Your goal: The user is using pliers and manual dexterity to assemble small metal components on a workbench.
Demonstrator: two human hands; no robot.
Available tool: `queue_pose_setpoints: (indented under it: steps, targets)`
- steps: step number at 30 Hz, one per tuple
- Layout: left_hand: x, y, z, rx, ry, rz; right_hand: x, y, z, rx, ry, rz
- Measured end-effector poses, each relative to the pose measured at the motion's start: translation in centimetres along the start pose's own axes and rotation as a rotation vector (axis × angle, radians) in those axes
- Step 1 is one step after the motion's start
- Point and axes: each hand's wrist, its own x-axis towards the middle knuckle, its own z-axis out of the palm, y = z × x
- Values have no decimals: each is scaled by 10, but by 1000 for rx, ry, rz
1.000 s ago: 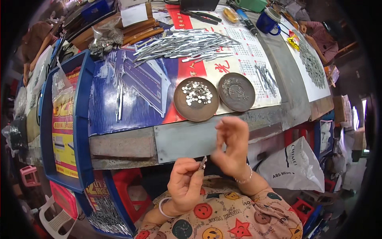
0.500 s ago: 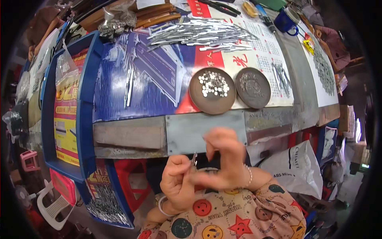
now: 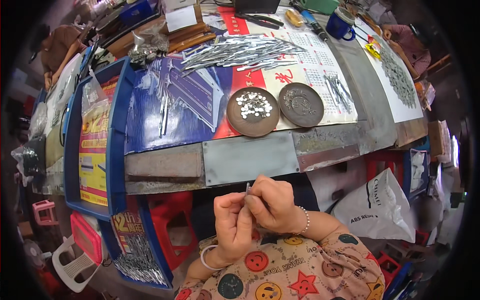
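Observation:
In front of my body, just off the table's near edge, both hands meet at a slim silver metal strip (image 3: 248, 187). My left hand (image 3: 231, 222) pinches it, and most of its length is hidden by the fingers. My right hand (image 3: 276, 202), fingers curled, grips at the same piece from the other side. Beyond them a brown round dish (image 3: 234, 121) holds shiny silver discs (image 3: 254, 104). Touching or nearly touching it, a second brown dish (image 3: 317, 117) contains small thin metal pieces (image 3: 300, 101). Farther back lies a heap of long metal strips (image 3: 240, 52).
A grey metal plate (image 3: 250, 159) lies along the near table edge. To the left stands a blue tray (image 3: 116, 165), above a lower blue bin (image 3: 162, 265) of metal strips. Black-handled pliers (image 3: 260, 20) and a blue mug (image 3: 341, 24) are at the back. Two other people sit at the far sides.
My right hand, blurred and raised earlier with fingers apart, has come down and closed at the strip beside my left hand. The whole view has shifted slightly.

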Motion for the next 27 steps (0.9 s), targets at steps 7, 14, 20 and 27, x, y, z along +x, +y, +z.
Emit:
queue_pose_setpoints:
  steps: [7, 14, 20, 27]
  targets:
    - [-13, -9, 8, 367, 54, 345, -1, 3, -3, 134, -21, -158]
    - [-19, -9, 11, 275, 104, 305, -6, -3, -4, 310, -55, 33]
    - [-25, -6, 17, 303, 136, 326, -9, -14, -2, -5, 97, -213]
    - [-13, 29, 0, -514, -150, -501, -7, -17, -37, 475, -194, 272]
